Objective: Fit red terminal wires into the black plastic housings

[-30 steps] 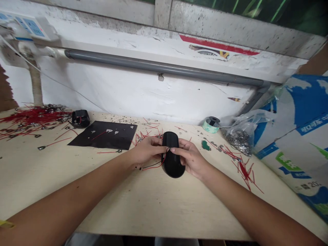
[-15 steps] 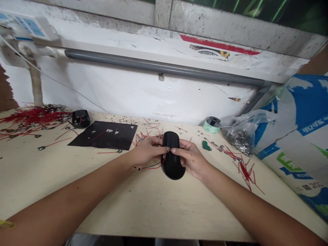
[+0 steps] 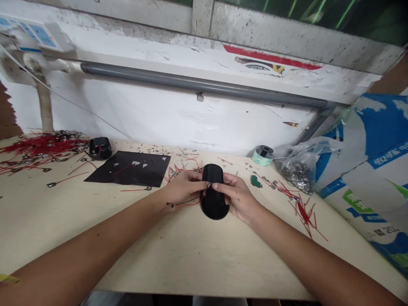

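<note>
Between my hands is a black, rounded plastic housing (image 3: pixel 214 203), with its wide end toward me. My left hand (image 3: pixel 183 187) grips its left side, thumb lying across the front near some thin wires. On the other side my right hand (image 3: pixel 237 193) is closed around it, thumb tip pressed close to the left thumb. A red and a black wire (image 3: pixel 188 205) run from the housing to the left, below my left hand. A small connector appears at their end near the wrist. What the thumb tips pinch is too small to make out.
A black mat (image 3: pixel 134 172) with small metal pieces lies left. Behind it stand another black housing (image 3: pixel 100 148) and a heap of red wires (image 3: pixel 41 146). To the right are a tape roll (image 3: pixel 263 155), a green piece (image 3: pixel 255 181), a bag of metal parts (image 3: pixel 298 172) and a large box (image 3: pixel 366 178).
The housing's near end has tipped slightly up and away from me. The trailing wires have shifted up a little. Both hands keep their grip.
</note>
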Tool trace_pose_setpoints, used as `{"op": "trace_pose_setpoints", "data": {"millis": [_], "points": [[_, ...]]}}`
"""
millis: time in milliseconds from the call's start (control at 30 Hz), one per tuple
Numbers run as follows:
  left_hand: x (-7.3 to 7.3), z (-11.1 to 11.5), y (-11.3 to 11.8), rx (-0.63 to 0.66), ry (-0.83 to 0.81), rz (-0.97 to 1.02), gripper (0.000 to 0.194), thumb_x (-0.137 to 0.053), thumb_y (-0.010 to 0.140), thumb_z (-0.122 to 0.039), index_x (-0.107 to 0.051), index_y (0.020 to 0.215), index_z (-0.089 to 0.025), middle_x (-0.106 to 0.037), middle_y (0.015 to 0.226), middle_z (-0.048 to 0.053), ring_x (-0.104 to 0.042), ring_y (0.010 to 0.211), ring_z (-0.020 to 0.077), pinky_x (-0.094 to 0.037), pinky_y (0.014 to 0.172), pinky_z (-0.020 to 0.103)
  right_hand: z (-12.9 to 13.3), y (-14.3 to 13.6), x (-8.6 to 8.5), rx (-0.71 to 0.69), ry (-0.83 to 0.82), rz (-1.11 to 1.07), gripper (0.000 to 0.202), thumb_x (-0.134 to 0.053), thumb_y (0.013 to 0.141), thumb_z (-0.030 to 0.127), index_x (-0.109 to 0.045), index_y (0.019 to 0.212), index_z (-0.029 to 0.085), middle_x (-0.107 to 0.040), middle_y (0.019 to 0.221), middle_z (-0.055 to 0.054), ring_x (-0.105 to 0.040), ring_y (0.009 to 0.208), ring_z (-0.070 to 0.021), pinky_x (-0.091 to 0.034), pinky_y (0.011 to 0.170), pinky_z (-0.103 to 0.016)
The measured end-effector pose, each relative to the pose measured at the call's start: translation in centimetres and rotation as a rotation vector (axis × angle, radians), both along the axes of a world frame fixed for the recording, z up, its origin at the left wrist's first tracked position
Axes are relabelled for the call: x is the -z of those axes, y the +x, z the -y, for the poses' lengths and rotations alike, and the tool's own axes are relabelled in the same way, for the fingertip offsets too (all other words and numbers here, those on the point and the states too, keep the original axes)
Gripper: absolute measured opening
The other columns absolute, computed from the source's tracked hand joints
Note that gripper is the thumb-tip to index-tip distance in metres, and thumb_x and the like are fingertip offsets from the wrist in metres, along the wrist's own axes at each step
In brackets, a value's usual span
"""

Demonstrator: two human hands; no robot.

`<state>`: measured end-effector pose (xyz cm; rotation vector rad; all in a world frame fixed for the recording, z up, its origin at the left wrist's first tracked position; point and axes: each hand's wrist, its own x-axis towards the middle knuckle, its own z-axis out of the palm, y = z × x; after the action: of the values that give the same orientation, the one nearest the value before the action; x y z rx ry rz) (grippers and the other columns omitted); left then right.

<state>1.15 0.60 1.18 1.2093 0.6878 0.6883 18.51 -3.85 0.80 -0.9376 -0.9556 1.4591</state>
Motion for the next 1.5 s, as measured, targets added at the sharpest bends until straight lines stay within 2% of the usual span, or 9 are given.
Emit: {"op": "trace_pose_setpoints", "data": {"millis": [233, 333, 400, 500, 567, 667, 833, 1167, 1500], "points": [[-0.1, -0.1, -0.4, -0.014, -0.099, 0.064, 0.019, -0.077, 0.076, -0.032, -0.068, 0.080, -0.016, -0.065, 0.080, 0.002, -0.059, 0.072, 0.0107, -0.045, 0.067, 0.022, -0.7, 1.2, 0.7, -0.040, 0.003, -0.109, 0.019, -0.082, 0.073, 0.029, -0.068, 0.075, 0.016, -0.065, 0.067, 0.001, -0.059, 0.056, -0.0097, -0.054, 0.047, -0.019], [-0.6, -0.7, -1.0, -0.050, -0.116, 0.068, 0.019, -0.069, 0.082, -0.033, -0.071, 0.091, -0.016, -0.068, 0.096, 0.006, -0.063, 0.081, 0.0143, -0.050, 0.074, 0.026, -0.8, 1.3, 0.7, 0.070, -0.002, -0.078, 0.022, -0.085, 0.068, 0.030, -0.068, 0.076, 0.017, -0.065, 0.071, 0.000, -0.061, 0.061, -0.0123, -0.056, 0.047, -0.021], [-0.8, -1.3, -1.6, -0.181, -0.058, 0.029, 0.022, -0.066, 0.083, -0.033, -0.070, 0.096, -0.015, -0.068, 0.101, 0.009, -0.065, 0.083, 0.0179, -0.053, 0.076, 0.031, -0.9, 1.3, 0.6, 0.183, 0.014, -0.047, 0.026, -0.086, 0.065, 0.031, -0.068, 0.078, 0.017, -0.067, 0.077, -0.002, -0.064, 0.068, -0.0158, -0.059, 0.050, -0.025], [-0.9, -1.9, -2.5, -0.558, 0.327, -0.161, 0.019, -0.062, 0.084, -0.031, -0.066, 0.092, -0.014, -0.067, 0.099, 0.011, -0.065, 0.079, 0.0208, -0.054, 0.075, 0.038, -0.9, 1.2, 0.6, 0.328, 0.067, -0.004, 0.030, -0.087, 0.062, 0.033, -0.065, 0.077, 0.019, -0.067, 0.081, -0.002, -0.064, 0.076, -0.0188, -0.062, 0.056, -0.033], [-0.8, -1.8, -2.8, -0.660, 0.750, -0.348, 0.015, -0.059, 0.086, -0.026, -0.066, 0.092, -0.015, -0.067, 0.095, 0.009, -0.064, 0.084, 0.0219, -0.053, 0.079, 0.040, -1.0, 1.1, 0.6, 0.370, 0.101, 0.030, 0.032, -0.087, 0.062, 0.035, -0.064, 0.076, 0.020, -0.066, 0.080, -0.001, -0.063, 0.076, -0.0186, -0.062, 0.058, -0.036], [-0.5, -1.1, -2.3, -0.543, 1.189, -0.446, 0.017, -0.056, 0.091, -0.022, -0.067, 0.102, -0.016, -0.068, 0.097, 0.008, -0.064, 0.091, 0.0212, -0.052, 0.082, 0.038, -0.9, 0.8, 0.9, 0.356, 0.130, 0.082, 0.034, -0.087, 0.061, 0.038, -0.064, 0.079, 0.020, -0.065, 0.079, 0.000, -0.062, 0.072, -0.0175, -0.061, 0.056, -0.034], [-0.2, -0.3, -1.1, -0.308, 1.395, -0.546, 0.029, -0.059, 0.092, -0.018, -0.066, 0.121, -0.018, -0.071, 0.111, 0.010, -0.065, 0.099, 0.0238, -0.052, 0.086, 0.041, -0.7, 0.1, 1.2, 0.299, 0.193, 0.171, 0.032, -0.086, 0.065, 0.040, -0.067, 0.083, 0.021, -0.064, 0.074, 0.001, -0.061, 0.063, -0.0143, -0.057, 0.051, -0.027], [0.1, -0.1, -0.7, -0.280, 1.504, -0.577, 0.022, -0.057, 0.091, -0.015, -0.075, 0.103, -0.019, -0.075, 0.092, 0.007, -0.062, 0.084, 0.0226, -0.050, 0.079, 0.039, -0.7, 0.1, 1.0, 0.329, 0.256, 0.283, 0.029, -0.084, 0.068, 0.040, -0.070, 0.084, 0.021, -0.065, 0.070, 0.001, -0.060, 0.062, -0.0144, -0.054, 0.055, -0.027], [0.1, -0.1, -0.7, -0.269, 1.401, -0.572, 0.018, -0.057, 0.091, -0.019, -0.074, 0.096, -0.020, -0.074, 0.084, 0.006, -0.063, 0.081, 0.0225, -0.049, 0.078, 0.040, -0.3, -0.2, 0.7, 0.283, 0.158, 0.209, 0.034, -0.086, 0.064, 0.042, -0.068, 0.083, 0.021, -0.062, 0.070, 0.002, -0.058, 0.061, -0.0141, -0.055, 0.049, -0.026]]}}
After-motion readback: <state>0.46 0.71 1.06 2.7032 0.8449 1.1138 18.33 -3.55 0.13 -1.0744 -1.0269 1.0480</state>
